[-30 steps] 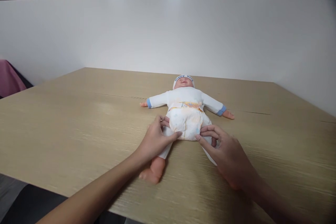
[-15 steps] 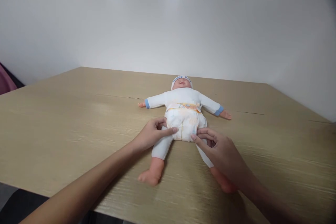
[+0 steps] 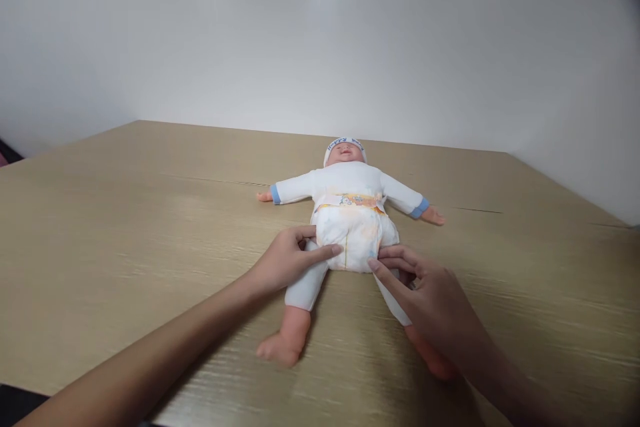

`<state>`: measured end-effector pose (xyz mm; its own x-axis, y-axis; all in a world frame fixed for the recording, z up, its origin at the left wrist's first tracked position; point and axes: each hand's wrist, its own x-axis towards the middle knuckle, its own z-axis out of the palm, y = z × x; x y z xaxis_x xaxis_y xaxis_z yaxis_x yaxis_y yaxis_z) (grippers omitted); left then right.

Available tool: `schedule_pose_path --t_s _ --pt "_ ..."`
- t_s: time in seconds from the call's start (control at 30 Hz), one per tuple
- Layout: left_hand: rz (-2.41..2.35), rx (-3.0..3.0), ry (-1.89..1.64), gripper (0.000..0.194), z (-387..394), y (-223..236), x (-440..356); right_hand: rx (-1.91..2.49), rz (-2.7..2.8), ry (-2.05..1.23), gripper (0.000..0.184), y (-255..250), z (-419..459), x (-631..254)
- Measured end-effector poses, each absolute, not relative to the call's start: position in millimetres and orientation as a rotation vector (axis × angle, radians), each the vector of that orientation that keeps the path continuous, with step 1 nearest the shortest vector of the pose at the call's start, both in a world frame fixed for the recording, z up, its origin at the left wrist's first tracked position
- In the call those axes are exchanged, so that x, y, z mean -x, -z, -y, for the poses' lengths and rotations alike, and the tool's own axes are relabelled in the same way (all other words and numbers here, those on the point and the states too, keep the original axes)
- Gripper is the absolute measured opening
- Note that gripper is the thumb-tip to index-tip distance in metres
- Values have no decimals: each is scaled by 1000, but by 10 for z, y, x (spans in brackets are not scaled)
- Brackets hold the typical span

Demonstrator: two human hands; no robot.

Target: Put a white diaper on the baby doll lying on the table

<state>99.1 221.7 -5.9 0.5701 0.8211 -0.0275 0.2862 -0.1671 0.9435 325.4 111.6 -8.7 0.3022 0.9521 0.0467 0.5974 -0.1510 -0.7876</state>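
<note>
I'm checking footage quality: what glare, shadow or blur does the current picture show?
Head view: faint sheen on the table at left; head view: shadow below the right hand; head view: dark top-right corner, and the diaper has indistinct print.

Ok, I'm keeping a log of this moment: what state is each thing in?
Doll: on its back, arms spread, legs apart
Diaper: around the doll's hips, over its white clothes
Hat: on the doll's head
Left hand: at one leg edge, thumb on the diaper's front
Right hand: pinching the other leg edge
</note>
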Motion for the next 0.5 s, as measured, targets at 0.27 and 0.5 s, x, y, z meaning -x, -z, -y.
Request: schedule_pose_path --t_s 0.27,0.5 --pt "-831 -1532 -647 46 -2206 93 -986 1836 1490 -586 44 54 -1202 -3246" --pt "-907 -1610 -732 52 -2241 139 -977 1790 1501 -737 43 17 -1233 -3218"
